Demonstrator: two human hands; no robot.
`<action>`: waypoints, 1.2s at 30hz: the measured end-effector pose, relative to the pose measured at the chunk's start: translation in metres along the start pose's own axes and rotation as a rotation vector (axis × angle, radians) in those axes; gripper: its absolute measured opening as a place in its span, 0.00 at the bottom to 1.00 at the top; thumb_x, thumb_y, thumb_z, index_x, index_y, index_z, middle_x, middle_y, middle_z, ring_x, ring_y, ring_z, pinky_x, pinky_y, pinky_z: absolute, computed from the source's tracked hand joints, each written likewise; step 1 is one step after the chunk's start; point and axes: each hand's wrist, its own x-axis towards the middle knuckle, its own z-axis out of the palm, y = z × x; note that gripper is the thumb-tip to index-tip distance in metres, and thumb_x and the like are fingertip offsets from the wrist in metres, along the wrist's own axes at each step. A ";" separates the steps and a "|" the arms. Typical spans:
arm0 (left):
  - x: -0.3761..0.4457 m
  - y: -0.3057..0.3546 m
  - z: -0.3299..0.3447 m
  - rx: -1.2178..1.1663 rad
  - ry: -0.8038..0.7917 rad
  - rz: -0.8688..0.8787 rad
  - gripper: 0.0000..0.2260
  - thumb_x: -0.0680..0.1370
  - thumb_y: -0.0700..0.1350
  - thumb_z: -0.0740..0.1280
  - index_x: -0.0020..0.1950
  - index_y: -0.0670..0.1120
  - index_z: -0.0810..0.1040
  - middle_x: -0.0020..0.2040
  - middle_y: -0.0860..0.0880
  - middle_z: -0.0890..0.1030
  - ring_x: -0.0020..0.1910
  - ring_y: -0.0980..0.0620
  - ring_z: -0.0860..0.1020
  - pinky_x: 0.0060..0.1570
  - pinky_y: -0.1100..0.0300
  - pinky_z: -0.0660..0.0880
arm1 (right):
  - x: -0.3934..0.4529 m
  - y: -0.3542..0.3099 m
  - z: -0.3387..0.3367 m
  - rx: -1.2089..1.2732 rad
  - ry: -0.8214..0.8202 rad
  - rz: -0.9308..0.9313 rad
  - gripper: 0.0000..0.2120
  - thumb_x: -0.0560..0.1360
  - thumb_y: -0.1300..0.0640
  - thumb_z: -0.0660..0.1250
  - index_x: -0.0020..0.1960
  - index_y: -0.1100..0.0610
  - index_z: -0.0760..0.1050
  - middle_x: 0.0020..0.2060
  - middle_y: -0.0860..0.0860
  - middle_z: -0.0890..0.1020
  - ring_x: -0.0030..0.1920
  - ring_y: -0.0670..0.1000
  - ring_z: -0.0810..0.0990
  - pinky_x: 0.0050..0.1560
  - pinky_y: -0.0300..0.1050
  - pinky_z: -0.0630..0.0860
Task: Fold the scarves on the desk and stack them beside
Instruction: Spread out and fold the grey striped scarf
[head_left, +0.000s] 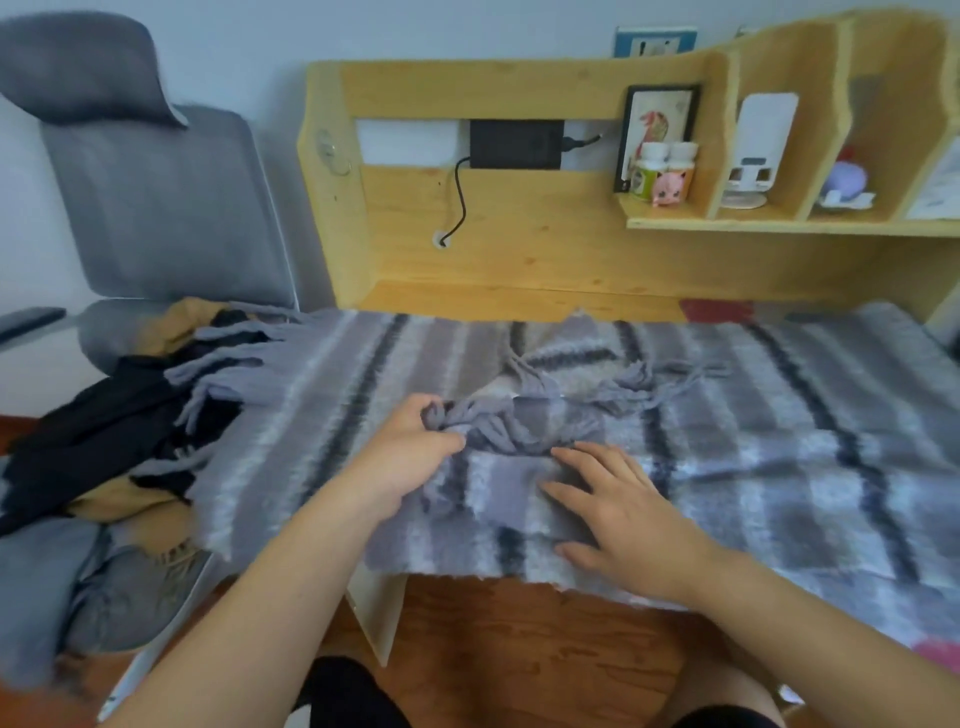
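A grey plaid scarf (753, 441) with dark stripes lies spread over the wooden desk (519, 299), its near edge hanging over the front. One fringed end is folded back onto the middle, and its tassels (524, 421) bunch there. My left hand (415, 447) grips those tassels at their left side. My right hand (618, 504) lies flat on the scarf just below the bunch, fingers spread. The scarf's other fringed end (223, 384) droops off the desk's left edge.
A grey office chair (156, 208) stands left of the desk, with black, tan and grey cloths (104, 441) heaped on its seat. Wooden shelf cubbies (779, 156) at the back right hold bottles, a framed picture and small items. A black box with a cable sits in the back panel.
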 end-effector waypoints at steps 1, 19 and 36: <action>0.000 0.013 -0.001 -0.174 0.035 0.011 0.13 0.80 0.40 0.70 0.63 0.50 0.74 0.53 0.48 0.81 0.51 0.45 0.82 0.56 0.44 0.79 | -0.001 0.002 -0.004 0.002 0.044 0.023 0.37 0.77 0.35 0.63 0.81 0.47 0.57 0.79 0.50 0.55 0.79 0.56 0.51 0.79 0.55 0.51; 0.020 0.109 -0.199 -0.649 0.201 0.412 0.12 0.75 0.43 0.67 0.59 0.45 0.81 0.57 0.41 0.83 0.47 0.44 0.84 0.43 0.49 0.81 | 0.017 0.001 -0.113 -0.052 0.630 0.133 0.04 0.73 0.61 0.71 0.47 0.58 0.77 0.37 0.58 0.80 0.37 0.64 0.81 0.31 0.51 0.71; -0.015 -0.079 -0.239 -0.589 0.361 0.168 0.21 0.78 0.27 0.65 0.66 0.46 0.77 0.55 0.44 0.84 0.52 0.46 0.85 0.47 0.51 0.83 | 0.029 -0.033 -0.008 0.195 0.015 -0.059 0.20 0.81 0.57 0.65 0.72 0.47 0.70 0.63 0.45 0.76 0.63 0.47 0.74 0.55 0.36 0.66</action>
